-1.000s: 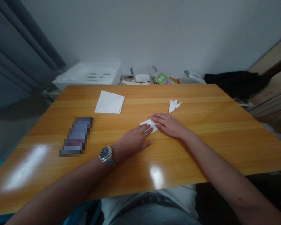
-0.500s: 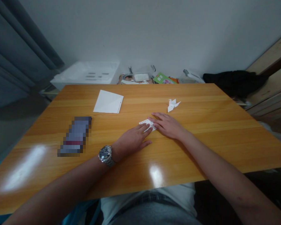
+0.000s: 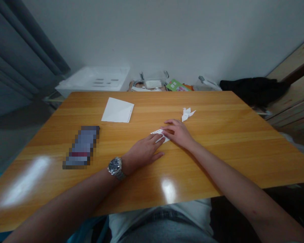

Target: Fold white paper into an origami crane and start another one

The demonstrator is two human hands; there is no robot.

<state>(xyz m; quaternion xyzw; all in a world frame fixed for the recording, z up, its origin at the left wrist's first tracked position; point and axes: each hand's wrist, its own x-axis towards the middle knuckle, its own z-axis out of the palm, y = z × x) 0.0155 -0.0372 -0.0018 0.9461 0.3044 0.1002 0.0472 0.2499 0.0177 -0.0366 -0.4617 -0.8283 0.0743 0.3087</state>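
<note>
A small folded piece of white paper [image 3: 159,134] with a perforated edge lies on the wooden table [image 3: 218,152]. My left hand [image 3: 144,151], with a metal watch on its wrist, presses the paper's near side with its fingertips. My right hand [image 3: 178,132] lies flat on the paper's right part, with its fingers bent over it. A finished white paper crane [image 3: 187,113] stands just beyond my right hand. A flat white sheet [image 3: 118,110] with a punched edge lies further back on the left.
A blurred dark rectangular object [image 3: 82,146] lies on the table at the left. Behind the table stand a white plastic box [image 3: 96,80], small clutter with a green booklet [image 3: 176,85] and dark cloth [image 3: 253,88]. Wooden boards lean at the right.
My right hand's fingers have curled and drawn back a little over the folded paper. My left hand has hardly moved.
</note>
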